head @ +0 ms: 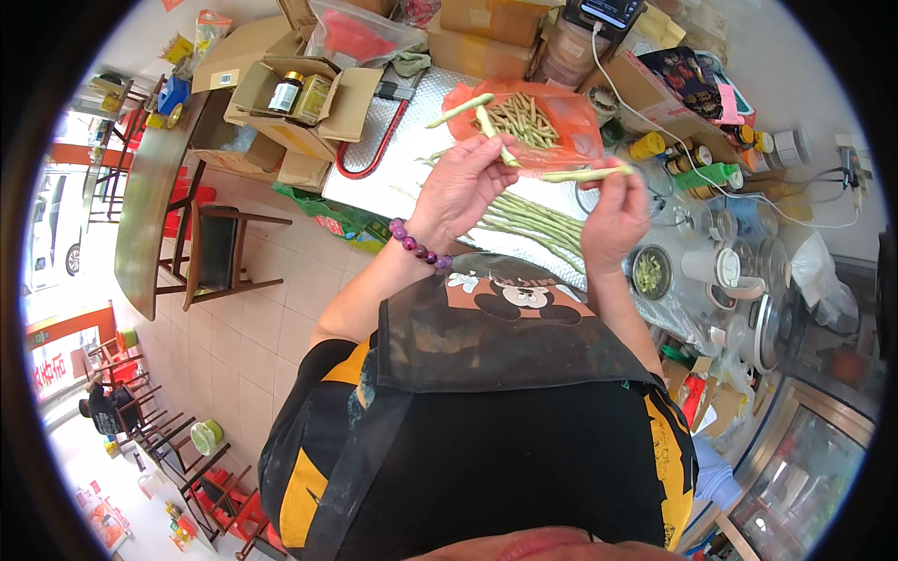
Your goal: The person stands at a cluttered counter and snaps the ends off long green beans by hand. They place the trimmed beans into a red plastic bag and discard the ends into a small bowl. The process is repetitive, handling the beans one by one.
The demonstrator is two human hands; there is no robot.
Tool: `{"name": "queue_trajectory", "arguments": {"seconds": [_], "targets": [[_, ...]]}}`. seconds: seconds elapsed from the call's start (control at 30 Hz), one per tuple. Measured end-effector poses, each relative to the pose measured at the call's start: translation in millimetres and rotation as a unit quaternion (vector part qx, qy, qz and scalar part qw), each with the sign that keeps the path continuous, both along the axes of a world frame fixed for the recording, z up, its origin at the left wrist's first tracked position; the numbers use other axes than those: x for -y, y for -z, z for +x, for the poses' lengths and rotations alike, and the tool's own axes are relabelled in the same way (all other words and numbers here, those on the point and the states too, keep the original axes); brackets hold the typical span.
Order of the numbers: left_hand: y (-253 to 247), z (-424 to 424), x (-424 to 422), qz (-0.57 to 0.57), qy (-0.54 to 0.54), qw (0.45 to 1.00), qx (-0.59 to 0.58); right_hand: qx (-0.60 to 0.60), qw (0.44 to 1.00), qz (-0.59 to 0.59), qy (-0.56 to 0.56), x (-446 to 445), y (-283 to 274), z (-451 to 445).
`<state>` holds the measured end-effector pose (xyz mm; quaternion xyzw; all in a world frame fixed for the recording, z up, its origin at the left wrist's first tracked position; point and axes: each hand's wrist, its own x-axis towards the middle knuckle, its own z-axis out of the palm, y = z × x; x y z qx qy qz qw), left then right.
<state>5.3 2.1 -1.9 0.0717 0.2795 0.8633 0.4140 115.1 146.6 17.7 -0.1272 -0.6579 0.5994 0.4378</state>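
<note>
My left hand (466, 186), with a purple bead bracelet (419, 244) at its wrist, pinches a pale green long bean piece (489, 125). Another bean piece (459, 111) crosses that one's far end. Between the fingers of my right hand (617, 217) is a further length of bean (586, 174), pointing towards the left hand. Just beyond, an orange-red plastic bag (579, 133) lies spread with many short bean pieces (530, 116) on it. Whole long beans (537, 217) lie on the table beneath and between my hands, partly hidden by them.
A metal bowl (651, 273) with green scraps stands right of my right forearm. Jars, a white lidded jug (701, 266) and a charging phone (603, 14) crowd the right side. Opened cardboard boxes (280, 126) and a red-framed tool (372, 151) are at left. A chair (221, 249) stands beyond.
</note>
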Motion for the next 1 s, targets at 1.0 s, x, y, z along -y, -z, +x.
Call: {"name": "queue_trajectory", "arguments": {"seconds": [1.0], "targets": [[12,26,-28,-0.032,0.19,0.981,0.012,0.15,0.978,0.118,-0.083,-3,19,25]]}}
